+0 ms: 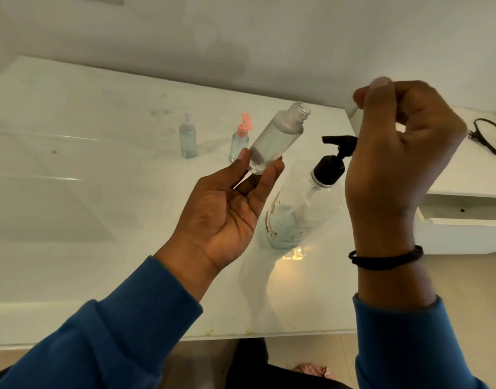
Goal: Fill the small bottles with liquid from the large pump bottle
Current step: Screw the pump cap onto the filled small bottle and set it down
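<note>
My left hand (224, 209) pinches the base of a small clear bottle (277, 138) between thumb and fingertips. The bottle is tilted, its threaded neck is uncapped and points up to the right, and some clear liquid shows inside. My right hand (395, 153) is raised to its right with fingers curled, pinching a small pale cap (381, 81) at the fingertips. The large pump bottle (297, 211) with a black pump head (335, 158) stands on the white counter (129, 262) below and between my hands.
Two more small bottles stand further back: one with a clear top (187, 138), one with an open pink flip cap (239, 143). A sink basin (44, 197) lies at the left. A white shelf unit (465, 217) and a dark cable (488, 138) are at the right.
</note>
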A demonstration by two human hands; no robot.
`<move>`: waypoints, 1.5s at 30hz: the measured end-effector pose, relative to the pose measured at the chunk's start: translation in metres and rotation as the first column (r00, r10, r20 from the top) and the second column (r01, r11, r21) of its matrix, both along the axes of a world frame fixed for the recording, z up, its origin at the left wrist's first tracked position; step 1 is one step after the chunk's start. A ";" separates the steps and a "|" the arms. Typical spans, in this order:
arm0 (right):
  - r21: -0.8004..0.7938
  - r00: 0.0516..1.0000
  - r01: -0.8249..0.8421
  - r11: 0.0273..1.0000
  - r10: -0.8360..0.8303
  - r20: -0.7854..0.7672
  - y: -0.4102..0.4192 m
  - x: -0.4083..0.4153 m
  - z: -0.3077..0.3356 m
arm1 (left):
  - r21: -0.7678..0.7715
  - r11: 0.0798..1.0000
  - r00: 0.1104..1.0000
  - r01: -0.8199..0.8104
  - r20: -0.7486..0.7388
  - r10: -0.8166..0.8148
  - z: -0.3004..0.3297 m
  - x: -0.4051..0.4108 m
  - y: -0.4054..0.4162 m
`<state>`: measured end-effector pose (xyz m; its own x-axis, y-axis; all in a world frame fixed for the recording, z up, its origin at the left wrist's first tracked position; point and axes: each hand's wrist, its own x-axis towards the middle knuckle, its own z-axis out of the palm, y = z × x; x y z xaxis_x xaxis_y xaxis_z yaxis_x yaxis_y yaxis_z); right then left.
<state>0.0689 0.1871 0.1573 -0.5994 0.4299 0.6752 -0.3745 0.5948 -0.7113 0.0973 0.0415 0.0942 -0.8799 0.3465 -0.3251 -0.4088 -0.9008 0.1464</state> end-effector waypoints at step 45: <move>0.333 0.984 -0.159 0.930 0.176 -0.023 -0.078 0.035 -0.011 | -0.718 -0.025 0.689 -0.695 -0.657 -0.306 0.010 -0.028 -0.078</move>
<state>0.1037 0.1090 0.1466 -0.6039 0.0755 0.7935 -0.5201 0.7170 -0.4641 0.0694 -0.0361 0.1039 -0.9135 -0.0484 0.4038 0.3746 0.2866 0.8818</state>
